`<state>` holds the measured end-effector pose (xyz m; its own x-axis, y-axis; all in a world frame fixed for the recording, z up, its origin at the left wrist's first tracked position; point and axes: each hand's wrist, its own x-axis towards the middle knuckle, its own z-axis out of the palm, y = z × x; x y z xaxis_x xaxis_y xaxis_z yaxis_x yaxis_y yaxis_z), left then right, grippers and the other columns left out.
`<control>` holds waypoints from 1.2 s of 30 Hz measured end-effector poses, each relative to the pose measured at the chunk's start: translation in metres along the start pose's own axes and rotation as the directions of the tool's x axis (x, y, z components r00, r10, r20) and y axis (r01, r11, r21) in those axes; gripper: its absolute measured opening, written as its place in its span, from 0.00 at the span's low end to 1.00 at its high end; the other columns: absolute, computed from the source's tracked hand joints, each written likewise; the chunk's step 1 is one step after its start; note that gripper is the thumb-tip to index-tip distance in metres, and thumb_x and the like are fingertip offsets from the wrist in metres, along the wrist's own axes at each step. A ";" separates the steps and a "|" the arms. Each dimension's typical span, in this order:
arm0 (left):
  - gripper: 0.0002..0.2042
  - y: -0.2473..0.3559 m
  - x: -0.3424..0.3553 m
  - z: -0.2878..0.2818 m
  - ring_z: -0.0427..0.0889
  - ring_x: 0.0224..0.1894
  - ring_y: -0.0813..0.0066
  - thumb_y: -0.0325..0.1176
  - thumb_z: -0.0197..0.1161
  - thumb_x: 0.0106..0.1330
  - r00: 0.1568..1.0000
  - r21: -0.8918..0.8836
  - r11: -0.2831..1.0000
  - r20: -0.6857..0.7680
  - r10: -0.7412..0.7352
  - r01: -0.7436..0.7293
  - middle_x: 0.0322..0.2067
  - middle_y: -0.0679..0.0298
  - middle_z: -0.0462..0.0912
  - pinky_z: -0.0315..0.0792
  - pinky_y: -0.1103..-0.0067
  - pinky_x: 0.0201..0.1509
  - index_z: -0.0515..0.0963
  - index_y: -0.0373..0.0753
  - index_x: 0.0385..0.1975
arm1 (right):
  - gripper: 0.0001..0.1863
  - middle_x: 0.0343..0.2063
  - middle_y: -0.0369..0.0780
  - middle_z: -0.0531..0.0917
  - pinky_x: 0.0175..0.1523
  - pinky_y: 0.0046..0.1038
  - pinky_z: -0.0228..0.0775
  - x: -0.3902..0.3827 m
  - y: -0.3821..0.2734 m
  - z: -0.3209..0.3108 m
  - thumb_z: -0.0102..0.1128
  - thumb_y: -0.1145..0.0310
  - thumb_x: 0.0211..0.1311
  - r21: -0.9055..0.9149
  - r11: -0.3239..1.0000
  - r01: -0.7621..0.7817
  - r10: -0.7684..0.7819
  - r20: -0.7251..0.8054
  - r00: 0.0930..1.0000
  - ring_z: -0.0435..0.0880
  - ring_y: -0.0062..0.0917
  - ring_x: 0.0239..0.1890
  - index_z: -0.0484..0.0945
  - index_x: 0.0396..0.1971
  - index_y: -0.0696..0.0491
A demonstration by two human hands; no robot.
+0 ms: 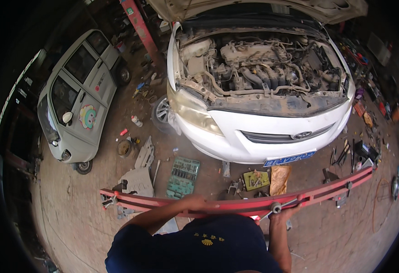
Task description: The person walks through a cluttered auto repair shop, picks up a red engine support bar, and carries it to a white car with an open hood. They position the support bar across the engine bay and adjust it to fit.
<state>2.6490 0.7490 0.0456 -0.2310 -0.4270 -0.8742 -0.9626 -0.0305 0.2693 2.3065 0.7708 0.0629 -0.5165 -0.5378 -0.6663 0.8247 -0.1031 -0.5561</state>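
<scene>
A long red engine support bar (235,206) lies crosswise in front of my body, bowed by the lens. Near its middle my left hand (194,203) is closed on it, the fingers partly hidden. My right hand (290,212) grips it further right, beside a metal screw (276,208) with a crossing T-handle. Clamp-like metal fittings hang at the left end (110,200) and near the right end (348,185). Beyond the bar stands a white car (272,132) with its hood up and its dusty engine (258,59) exposed.
On the floor between me and the car lie a green socket set case (183,175), a yellow-green tray of small parts (256,180) and brown paper (280,178). A small white vehicle (79,98) stands left, near a red post (141,32). Tools (345,152) lie scattered right.
</scene>
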 end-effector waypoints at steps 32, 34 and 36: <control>0.48 0.019 -0.012 -0.021 0.84 0.45 0.54 0.81 0.47 0.52 1.000 -0.118 0.993 0.004 -0.025 0.025 0.42 0.49 0.85 0.75 0.66 0.49 0.82 0.36 0.49 | 0.46 0.58 0.38 0.67 0.62 0.43 0.63 0.024 -0.016 -0.006 0.59 0.32 0.51 0.046 0.998 -0.045 0.039 0.118 0.992 0.67 0.35 0.60 0.61 0.62 0.47; 0.48 0.018 -0.008 -0.020 0.84 0.46 0.54 0.81 0.47 0.52 1.000 -0.092 0.996 -0.012 0.004 -0.005 0.43 0.50 0.85 0.75 0.66 0.50 0.82 0.37 0.50 | 0.42 0.59 0.40 0.69 0.61 0.42 0.67 0.023 -0.019 -0.003 0.42 0.30 0.60 0.017 0.999 -0.047 0.046 0.091 0.995 0.71 0.36 0.58 0.61 0.64 0.48; 0.48 0.021 -0.011 -0.025 0.84 0.46 0.54 0.81 0.47 0.52 1.000 -0.054 0.999 -0.012 0.003 -0.003 0.43 0.50 0.85 0.75 0.67 0.50 0.81 0.38 0.51 | 0.42 0.59 0.41 0.70 0.60 0.42 0.69 0.018 -0.021 0.006 0.33 0.29 0.65 0.003 1.000 -0.030 0.030 0.065 0.997 0.73 0.36 0.58 0.61 0.65 0.48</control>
<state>2.6350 0.7305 0.0707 -0.2317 -0.4379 -0.8686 -0.9528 -0.0778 0.2934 2.2811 0.7584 0.0649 -0.4758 -0.5941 -0.6486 0.8403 -0.0891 -0.5347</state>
